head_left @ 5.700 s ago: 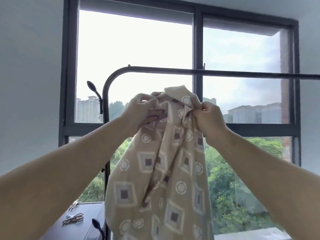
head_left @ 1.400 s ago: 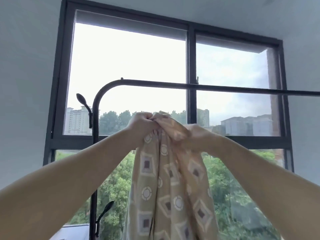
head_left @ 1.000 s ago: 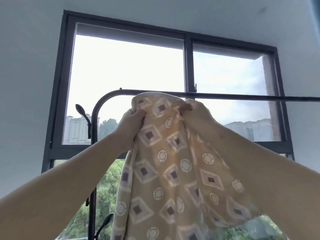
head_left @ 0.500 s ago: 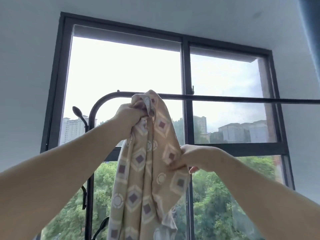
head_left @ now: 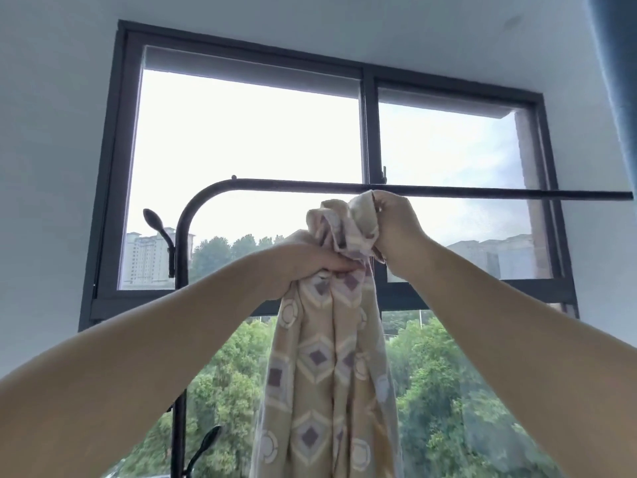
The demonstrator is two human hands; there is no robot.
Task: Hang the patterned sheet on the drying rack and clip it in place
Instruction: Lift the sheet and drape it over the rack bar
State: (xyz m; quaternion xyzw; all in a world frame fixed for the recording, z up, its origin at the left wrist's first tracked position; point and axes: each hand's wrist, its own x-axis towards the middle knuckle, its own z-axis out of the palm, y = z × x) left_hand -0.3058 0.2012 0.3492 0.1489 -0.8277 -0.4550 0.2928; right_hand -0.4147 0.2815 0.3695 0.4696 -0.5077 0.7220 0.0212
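Patterned sheet [head_left: 324, 374] cut off by bottom edge; its top bunched inside both grips, edges untellable. Drying rack [head_left: 482, 194] bar runs out at right edge, base below view.

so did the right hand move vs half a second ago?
Yes. The right hand went up: it was below the rack's top bar, and now it grips the bunched top of the patterned sheet just under that bar.
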